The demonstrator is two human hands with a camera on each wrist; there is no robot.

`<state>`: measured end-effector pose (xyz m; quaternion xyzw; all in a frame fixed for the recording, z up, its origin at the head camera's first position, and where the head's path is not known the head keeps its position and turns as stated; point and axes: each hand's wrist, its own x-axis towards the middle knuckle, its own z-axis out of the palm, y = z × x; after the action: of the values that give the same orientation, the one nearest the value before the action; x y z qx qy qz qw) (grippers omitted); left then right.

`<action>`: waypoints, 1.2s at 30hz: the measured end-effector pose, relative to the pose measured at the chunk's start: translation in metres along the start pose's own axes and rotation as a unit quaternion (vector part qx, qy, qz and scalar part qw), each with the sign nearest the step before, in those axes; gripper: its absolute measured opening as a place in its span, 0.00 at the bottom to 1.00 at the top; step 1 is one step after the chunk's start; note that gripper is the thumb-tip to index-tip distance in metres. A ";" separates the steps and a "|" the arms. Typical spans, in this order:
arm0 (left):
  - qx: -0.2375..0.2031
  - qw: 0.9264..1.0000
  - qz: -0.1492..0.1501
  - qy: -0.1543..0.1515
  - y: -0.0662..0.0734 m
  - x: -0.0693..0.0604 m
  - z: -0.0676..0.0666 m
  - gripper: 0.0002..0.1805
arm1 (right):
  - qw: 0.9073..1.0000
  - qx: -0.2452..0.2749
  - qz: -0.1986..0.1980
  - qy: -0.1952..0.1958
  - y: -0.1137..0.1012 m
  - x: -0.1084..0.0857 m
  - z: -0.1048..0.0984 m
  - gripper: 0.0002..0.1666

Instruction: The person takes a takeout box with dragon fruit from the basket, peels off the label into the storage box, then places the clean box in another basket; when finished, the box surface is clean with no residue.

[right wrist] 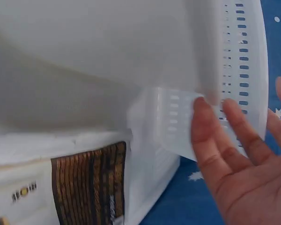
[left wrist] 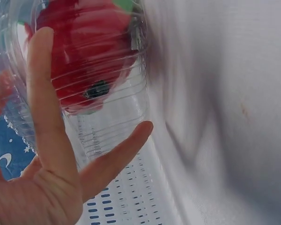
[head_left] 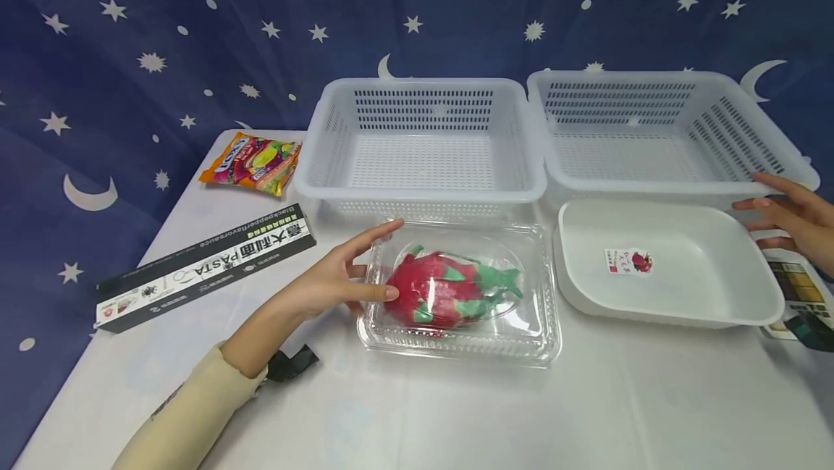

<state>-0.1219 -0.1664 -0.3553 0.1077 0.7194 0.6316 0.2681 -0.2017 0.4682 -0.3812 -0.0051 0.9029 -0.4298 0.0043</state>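
**Loose left hand (head_left: 322, 283) at a clear plastic lidded box (head_left: 534, 343)**

We see the box on the white-covered tabletop (head_left: 456, 419), in front of a white, slotted plastic basket (head_left: 417, 192). Inside it, a red dragon fruit (head_left: 433, 289) with green scales lies on its side, its green end pointing to our right.

The left hand is spread at the box's left end, fingers extended rather than curled; its thumb lies over the lid and its index finger reaches along the far left corner. We cannot tell how firmly it presses.

We find the right hand (head_left: 808, 231) relaxed and gripping nothing, just beside the right end of a deep white plastic tub (head_left: 691, 289). Whether its fingertips touch the rim, we cannot tell. Inside the tub we notice a small printed label (head_left: 628, 261). A second white slotted basket (head_left: 651, 185) stands behind the tub, and a white packet with a brown panel (head_left: 803, 283) lies to the tub's right.

Over on the left, we see a shiny orange-and-purple candy bag (head_left: 254, 164) beside the first basket and a long black-and-white pasta box (head_left: 205, 267) set at an angle.
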 end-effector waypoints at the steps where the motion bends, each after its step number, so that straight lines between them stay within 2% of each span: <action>1: -0.001 1.000 0.002 0.000 0.000 -0.001 0.000 0.50 | 1.000 0.027 -0.005 0.004 -0.008 -0.002 0.002 0.34; 5: -0.007 1.000 0.008 -0.008 -0.002 -0.003 -0.001 0.49 | 0.994 0.105 -0.013 0.020 -0.024 -0.005 0.007 0.28; 11: -0.034 0.999 0.012 -0.018 -0.005 -0.003 0.000 0.49 | 0.979 0.196 -0.003 0.046 -0.019 -0.001 0.009 0.26; 15: -0.049 0.999 0.009 -0.012 -0.004 -0.004 0.005 0.50 | 0.974 0.217 0.027 0.063 -0.017 0.003 0.010 0.29; 18: -0.058 0.998 0.012 -0.013 -0.004 -0.006 0.011 0.51 | 0.976 0.200 0.042 0.068 -0.019 0.004 0.011 0.31; 24: -0.075 0.996 0.038 -0.022 -0.001 -0.011 0.022 0.51 | 0.977 0.200 0.041 0.064 -0.023 0.000 0.010 0.30; 31: -0.078 0.995 0.052 -0.029 0.012 -0.019 0.032 0.51 | 0.977 0.194 0.053 0.070 -0.021 -0.001 0.010 0.29; 36: -0.084 0.993 0.068 -0.041 0.020 -0.022 0.035 0.51 | 0.983 0.160 0.049 0.071 -0.021 -0.002 0.011 0.30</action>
<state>-0.0885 -0.1438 -0.3321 0.1591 0.6430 0.7017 0.2623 -0.1996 0.4465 -0.3720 0.0701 0.8198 -0.5670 -0.0381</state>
